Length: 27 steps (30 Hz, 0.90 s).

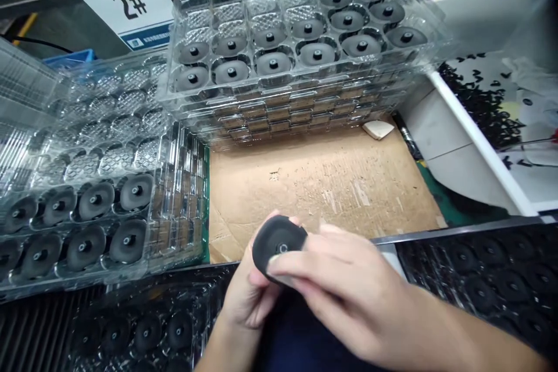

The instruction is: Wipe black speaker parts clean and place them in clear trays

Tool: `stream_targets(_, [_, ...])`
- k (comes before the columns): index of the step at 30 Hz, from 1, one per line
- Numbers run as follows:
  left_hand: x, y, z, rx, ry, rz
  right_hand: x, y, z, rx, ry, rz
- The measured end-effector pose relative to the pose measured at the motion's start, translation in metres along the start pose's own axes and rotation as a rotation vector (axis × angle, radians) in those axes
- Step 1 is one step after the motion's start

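Note:
A black rounded disc-shaped part (275,237) with a small ring at its centre is held up near the bench's front edge. My left hand (249,290) grips it from below and behind, its fingertips showing past the upper rim. Over the face of the part, my right hand (344,285) presses its thumb or a finger close to the central ring. Whether a smaller piece sits under those right fingertips cannot be made out. Beneath both hands lies a sheet of brown cardboard (305,186).
Clear plastic trays (279,84) with black discs are stacked at the back; another stack (157,209) stands left. Darker trays (148,325) lie low at left and right. A white bin (483,145) at right holds many small black pieces (483,104). A white scrap (378,129) lies on the cardboard.

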<state>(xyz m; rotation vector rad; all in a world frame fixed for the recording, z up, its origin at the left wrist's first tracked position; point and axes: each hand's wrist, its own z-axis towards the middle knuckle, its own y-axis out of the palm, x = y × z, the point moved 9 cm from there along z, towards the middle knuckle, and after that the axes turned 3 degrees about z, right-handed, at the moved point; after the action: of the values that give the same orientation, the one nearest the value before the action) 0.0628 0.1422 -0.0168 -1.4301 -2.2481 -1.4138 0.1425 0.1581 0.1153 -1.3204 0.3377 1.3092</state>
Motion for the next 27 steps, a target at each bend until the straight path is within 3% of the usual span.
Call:
stream_targets(2, [0.001, 0.001, 0.000, -0.048, -0.002, -0.037, 0.008, -0.006, -0.010, -0.044, 0.117, -0.049])
stream_targets(4, [-0.001, 0.002, 0.002, -0.069, -0.011, -0.058, 0.013, -0.018, -0.013, -0.007, 0.161, -0.201])
stream_targets(6, [-0.005, 0.000, 0.003, -0.036, -0.037, -0.070, 0.010, -0.026, -0.006, 0.031, 0.062, -0.310])
stream_targets(8, [-0.004, 0.003, 0.002, -0.031, -0.048, -0.087, 0.012, -0.028, 0.003, 0.052, -0.053, -0.266])
stream_targets(10, [0.002, 0.011, -0.002, -0.090, -0.030, -0.106, 0.032, -0.034, 0.004, 0.130, -0.015, -0.136])
stream_targets(12, [0.007, 0.018, -0.006, -0.156, -0.012, -0.110, 0.067, -0.035, -0.007, 0.215, 0.179, -0.077])
stream_targets(15, [0.006, 0.018, -0.008, -0.181, -0.033, -0.109, 0.108, -0.009, -0.040, 0.175, 0.378, -0.107])
stream_targets(19, [0.000, 0.015, -0.004, -0.185, -0.056, -0.132, 0.126, 0.033, -0.074, 0.028, 0.368, -0.065])
stream_targets(21, [-0.002, 0.020, -0.002, -0.196, -0.070, -0.142, 0.128, 0.029, -0.076, 0.045, 0.395, -0.058])
stream_targets(24, [-0.001, 0.031, -0.001, -0.216, -0.066, -0.142, 0.114, -0.011, -0.062, 0.208, 0.456, -0.078])
stream_targets(26, [-0.001, 0.035, -0.001, -0.188, -0.043, -0.119, 0.082, -0.040, -0.044, 0.326, 0.357, -0.098])
stream_targets(27, [-0.001, 0.034, 0.000, -0.156, -0.027, -0.098, 0.059, -0.048, -0.033, 0.340, 0.228, -0.114])
